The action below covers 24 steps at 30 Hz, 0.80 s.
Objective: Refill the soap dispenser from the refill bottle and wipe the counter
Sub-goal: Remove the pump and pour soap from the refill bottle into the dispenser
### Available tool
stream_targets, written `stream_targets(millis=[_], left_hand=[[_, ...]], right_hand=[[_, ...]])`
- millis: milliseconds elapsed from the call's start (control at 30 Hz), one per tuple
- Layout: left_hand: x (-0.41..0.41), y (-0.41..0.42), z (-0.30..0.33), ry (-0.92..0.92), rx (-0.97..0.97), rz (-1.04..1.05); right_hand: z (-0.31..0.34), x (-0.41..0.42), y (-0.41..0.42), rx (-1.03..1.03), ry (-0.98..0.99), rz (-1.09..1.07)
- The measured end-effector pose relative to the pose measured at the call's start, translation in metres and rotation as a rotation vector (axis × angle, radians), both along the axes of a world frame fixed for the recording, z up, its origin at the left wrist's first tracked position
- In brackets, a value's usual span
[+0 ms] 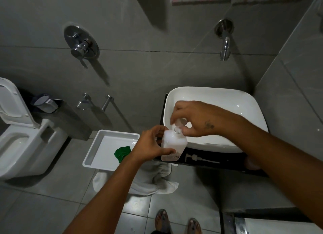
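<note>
left hand grips soap dispenser at basin's 7 o'clock | right hand pinches small clear refill bottle over neck (contents unclear) | keep mouths aligned, dispenser upright, pour slowly

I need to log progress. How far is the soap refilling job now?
Done: the white pump head is off and lies on the black counter. In hand: the left hand grips the translucent square bottle while the right hand holds something clear at its neck. Left: refitting the pump and wiping; the green cloth lies in the white tray.
</note>
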<state>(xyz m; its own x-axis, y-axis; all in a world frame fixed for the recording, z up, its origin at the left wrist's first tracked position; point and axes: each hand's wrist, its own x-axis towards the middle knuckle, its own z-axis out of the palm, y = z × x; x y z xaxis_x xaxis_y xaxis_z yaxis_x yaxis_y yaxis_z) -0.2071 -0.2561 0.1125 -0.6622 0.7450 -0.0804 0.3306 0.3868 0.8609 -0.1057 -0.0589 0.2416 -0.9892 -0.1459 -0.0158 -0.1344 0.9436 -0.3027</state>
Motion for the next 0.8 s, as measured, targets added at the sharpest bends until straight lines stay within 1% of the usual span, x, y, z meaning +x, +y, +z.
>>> stream_targets(millis=[100, 167, 200, 233, 300, 333, 400, 467, 633, 800], left_hand=[[-0.002, -0.007, -0.007, -0.018, -0.013, 0.032], [-0.006, -0.013, -0.014, -0.021, -0.002, 0.04], [-0.008, -0.016, -0.017, -0.028, 0.005, 0.044], [-0.01, -0.02, -0.02, -0.039, 0.011, 0.051], [-0.013, -0.026, -0.027, -0.044, 0.009, 0.072], [-0.015, -0.029, -0.03, -0.043, 0.002, 0.083], [-0.019, -0.036, -0.035, -0.044, -0.003, 0.105], [-0.022, -0.043, -0.038, -0.024, -0.015, 0.102], [-0.022, -0.061, -0.043, 0.017, -0.085, 0.082], [-0.029, -0.069, -0.048, 0.018, -0.105, 0.059]], right_hand=[[-0.016, 0.009, 0.016, -0.227, 0.145, -0.163], [-0.051, 0.023, 0.013, -0.446, 0.274, -0.318], [-0.075, 0.032, 0.007, -0.528, 0.328, -0.416], [-0.101, 0.04, -0.002, -0.566, 0.358, -0.526], [-0.155, 0.053, -0.021, -0.552, 0.337, -0.731], [-0.181, 0.056, -0.03, -0.53, 0.303, -0.792], [-0.221, 0.054, -0.046, -0.476, 0.2, -0.837], [-0.247, 0.046, -0.056, -0.385, 0.111, -0.869], [-0.279, 0.025, -0.064, -0.177, 0.03, -0.897], [-0.295, 0.013, -0.062, -0.118, -0.046, -0.911]])
